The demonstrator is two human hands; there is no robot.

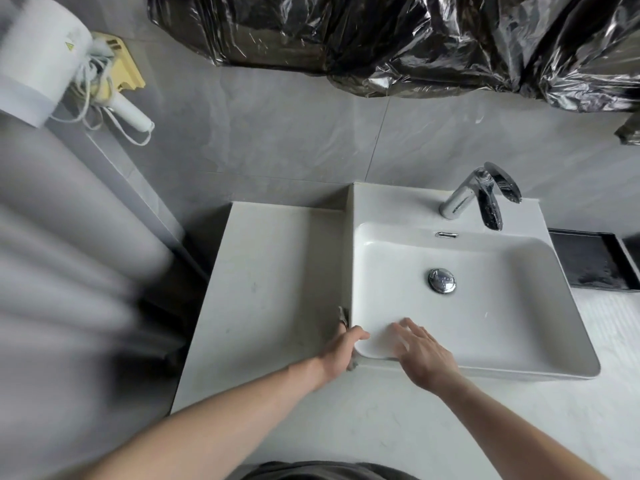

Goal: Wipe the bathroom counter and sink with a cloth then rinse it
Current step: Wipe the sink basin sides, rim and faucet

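Cloth (343, 315) in left hand (341, 355), sink (363, 209) corner

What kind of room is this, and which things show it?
Most likely a bathroom: a white ceramic sink with a chrome faucet stands on a pale counter, and a hair dryer hangs on the grey tiled wall.

Crumpled black plastic sheeting (398, 43) hangs across the grey tiled wall (277, 140), far beyond the fingers. Well off to their left a white hair dryer (128, 110) with a tangled cord hangs beside a yellow holder (126, 69), next to a blurred white cylinder (38, 57). Far right of the fingers, a black tray (588, 259) lies low beside a white ribbed mat (609, 327).
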